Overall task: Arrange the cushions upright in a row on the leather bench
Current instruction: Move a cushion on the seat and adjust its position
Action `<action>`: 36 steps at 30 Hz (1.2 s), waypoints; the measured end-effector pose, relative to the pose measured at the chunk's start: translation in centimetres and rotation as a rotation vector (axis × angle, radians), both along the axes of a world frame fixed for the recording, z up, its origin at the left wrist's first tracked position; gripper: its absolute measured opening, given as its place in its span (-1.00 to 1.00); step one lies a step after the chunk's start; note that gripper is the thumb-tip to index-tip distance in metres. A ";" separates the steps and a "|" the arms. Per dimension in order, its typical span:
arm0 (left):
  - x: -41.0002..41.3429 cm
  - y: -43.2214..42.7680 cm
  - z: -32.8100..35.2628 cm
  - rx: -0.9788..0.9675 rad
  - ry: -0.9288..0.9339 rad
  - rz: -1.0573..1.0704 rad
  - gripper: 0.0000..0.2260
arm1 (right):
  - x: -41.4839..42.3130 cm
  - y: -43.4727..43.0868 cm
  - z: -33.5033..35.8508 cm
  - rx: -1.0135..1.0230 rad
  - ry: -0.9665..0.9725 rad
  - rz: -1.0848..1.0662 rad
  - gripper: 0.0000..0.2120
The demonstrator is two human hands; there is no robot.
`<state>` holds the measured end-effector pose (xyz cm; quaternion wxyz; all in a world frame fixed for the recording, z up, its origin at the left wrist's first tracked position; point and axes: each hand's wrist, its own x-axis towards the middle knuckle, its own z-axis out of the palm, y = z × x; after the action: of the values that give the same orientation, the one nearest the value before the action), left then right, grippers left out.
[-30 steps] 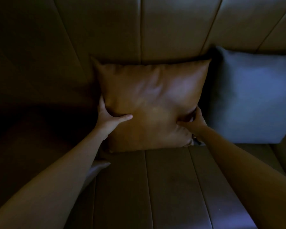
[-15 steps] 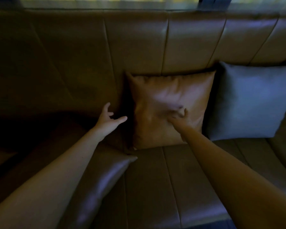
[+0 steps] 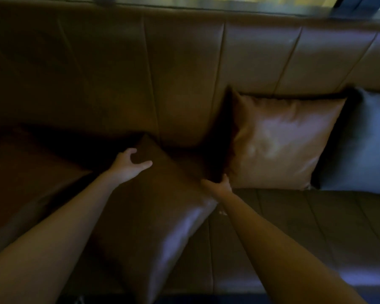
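Dark cushion [image 3: 154, 216] lay flat on tabletop [image 3: 294, 227]. Left hand [image 3: 127, 165] and right hand [image 3: 219, 187] at its far corners, grips apart, probably to stand it beside tan cushion [image 3: 279, 141].

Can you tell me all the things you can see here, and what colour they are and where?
tan cushion: 1, light brown, upright against the backrest, right of middle
grey-blue cushion: 1, far right, upright beside the tan one
dark cushion: 1, dark brown, lying flat on the seat, middle
leather bench: 1, brown, fills the view
left hand: 1, open, at the dark cushion's far corner
right hand: 1, at its right edge
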<state>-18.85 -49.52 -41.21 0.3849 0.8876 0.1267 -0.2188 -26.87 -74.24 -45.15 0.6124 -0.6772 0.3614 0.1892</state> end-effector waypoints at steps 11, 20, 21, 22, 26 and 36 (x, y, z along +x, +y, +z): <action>2.2 10.5 -6.6 0.072 0.197 -0.062 0.02 | -2.7 9.5 -6.1 0.083 0.373 -0.428 0.34; 3.0 11.1 -9.4 -0.033 0.195 -0.009 0.33 | -3.2 10.4 -7.6 0.082 0.324 -0.518 0.26; 2.9 11.3 -9.5 -0.048 0.186 -0.005 0.38 | -3.3 10.4 -7.4 0.075 0.307 -0.519 0.25; 2.9 11.5 -9.5 -0.062 0.182 0.003 0.40 | -3.3 10.5 -7.1 0.071 0.286 -0.516 0.24; 1.6 12.6 -8.4 -0.096 0.175 0.092 0.23 | -2.4 10.3 -5.2 0.028 0.152 -0.439 0.16; 3.0 12.2 -7.4 -0.250 -0.100 0.352 0.08 | 6.9 8.0 1.3 -0.133 -0.263 -0.234 0.25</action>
<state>-15.87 -37.29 -48.61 0.5300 0.8069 0.2324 -0.1180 -19.98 -66.28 -43.82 0.6259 -0.6886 0.3661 0.0023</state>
